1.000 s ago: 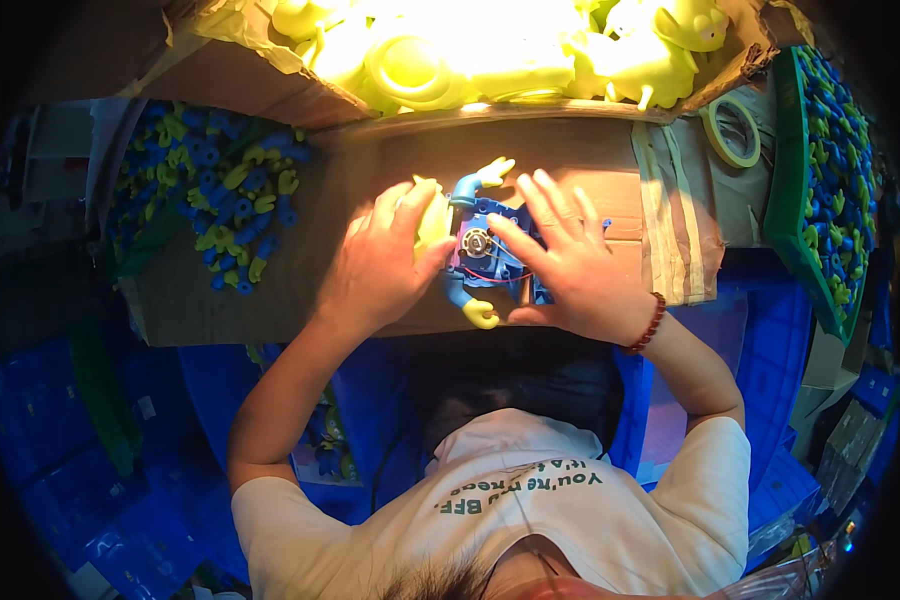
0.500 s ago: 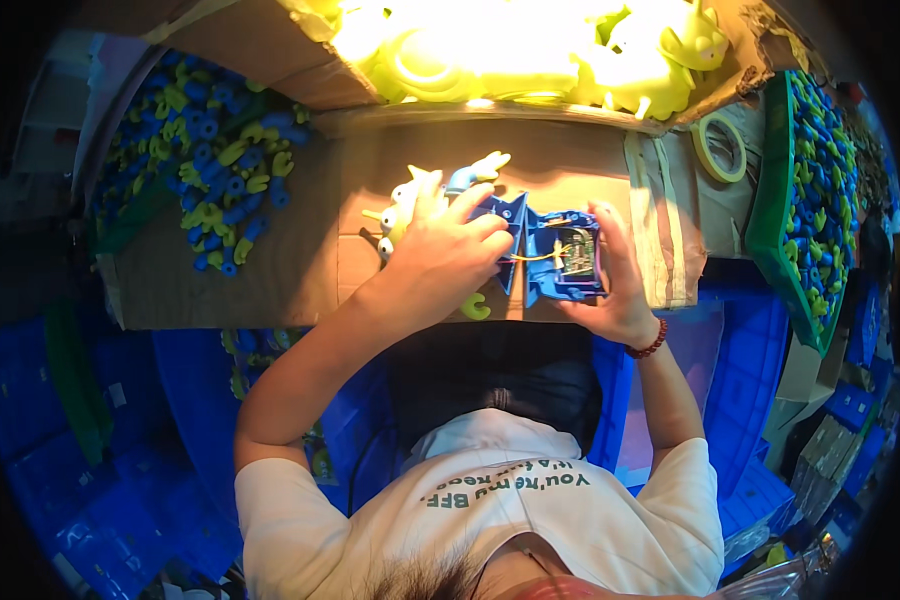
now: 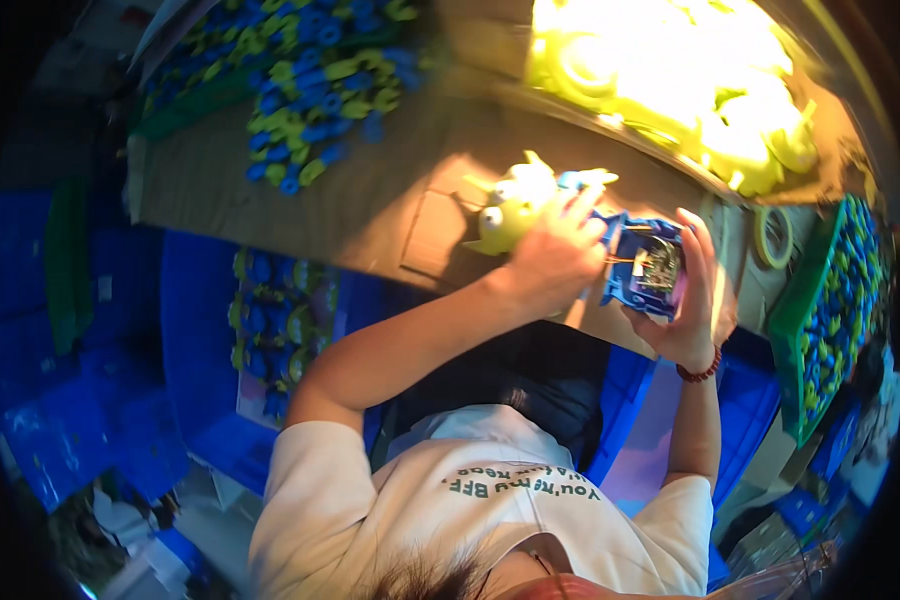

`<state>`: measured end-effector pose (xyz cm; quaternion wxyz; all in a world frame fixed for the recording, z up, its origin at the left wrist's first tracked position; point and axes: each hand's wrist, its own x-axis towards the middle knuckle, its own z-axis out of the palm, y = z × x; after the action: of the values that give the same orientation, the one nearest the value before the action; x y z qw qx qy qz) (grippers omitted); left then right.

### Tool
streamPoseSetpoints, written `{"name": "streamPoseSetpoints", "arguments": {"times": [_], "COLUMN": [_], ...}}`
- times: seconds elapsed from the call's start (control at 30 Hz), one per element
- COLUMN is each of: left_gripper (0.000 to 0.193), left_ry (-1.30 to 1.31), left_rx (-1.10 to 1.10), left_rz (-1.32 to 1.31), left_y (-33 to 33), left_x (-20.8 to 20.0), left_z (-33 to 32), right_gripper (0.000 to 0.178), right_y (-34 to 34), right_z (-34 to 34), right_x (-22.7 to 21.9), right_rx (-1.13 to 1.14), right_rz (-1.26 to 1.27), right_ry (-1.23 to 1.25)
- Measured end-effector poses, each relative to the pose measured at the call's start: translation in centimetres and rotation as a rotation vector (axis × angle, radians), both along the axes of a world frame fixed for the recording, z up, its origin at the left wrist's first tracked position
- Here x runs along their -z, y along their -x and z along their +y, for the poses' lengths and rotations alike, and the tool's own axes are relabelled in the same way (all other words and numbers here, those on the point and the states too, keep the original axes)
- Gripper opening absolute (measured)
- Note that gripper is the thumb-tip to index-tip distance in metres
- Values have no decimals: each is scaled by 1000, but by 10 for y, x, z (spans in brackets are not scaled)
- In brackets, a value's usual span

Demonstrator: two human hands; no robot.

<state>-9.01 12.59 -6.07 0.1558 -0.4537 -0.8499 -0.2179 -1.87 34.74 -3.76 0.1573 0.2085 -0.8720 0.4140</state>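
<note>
My left hand (image 3: pixel 555 255) is closed round a toy figure with a yellow-green head (image 3: pixel 520 200), bulging white eyes and pointed ears. A small blue-and-green arm (image 3: pixel 588 179) sticks out past its fingers. In my right hand (image 3: pixel 695 310) is a blue plastic housing (image 3: pixel 620 285), gripped between thumb and fingers with its hollow side up. A circuit board (image 3: pixel 660 266) sits inside it, and thin wires run from the board toward the figure. The blue part of the figure is mostly covered by my left fingers. Both pieces are close together above the cardboard-topped table.
A pile of blue and green small parts (image 3: pixel 320 110) lies at the far left. A brightly lit cardboard box of yellow-green parts (image 3: pixel 660 90) stands at the back. Tape (image 3: pixel 773 238) and a green tray (image 3: pixel 790 350) are at right; a blue bin (image 3: pixel 195 360) stands at left.
The view has turned, so the table and boxes appear tilted and the hands further right. The housing is tipped slightly, and its two halves look closer together. Both hands keep their holds.
</note>
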Motion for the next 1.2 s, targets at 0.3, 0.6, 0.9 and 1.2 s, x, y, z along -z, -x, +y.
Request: {"name": "streamPoseSetpoints", "arguments": {"times": [0.3,0.6,0.9,1.2], "left_gripper": [27,34,35,37], "left_ry": [151,-331,-271,-228], "left_rx": [-118,-99,-106,-185], "left_rz": [22,-453,-641,-560], "left_y": [-13,44,36,33], "left_x": [-7,-18,-17,-13], "left_z": [1,-78,-69,-69], "right_gripper": [125,114,96,94], "right_y": [3,22,36,40], "right_z": [-24,-25,-59,-70], "right_x": [39,20,-44,-51], "right_rx": [-57,-151,-125,-120], "right_rz": [-360,-165,-213,-218], "right_ry": [453,-67,-563,-656]}}
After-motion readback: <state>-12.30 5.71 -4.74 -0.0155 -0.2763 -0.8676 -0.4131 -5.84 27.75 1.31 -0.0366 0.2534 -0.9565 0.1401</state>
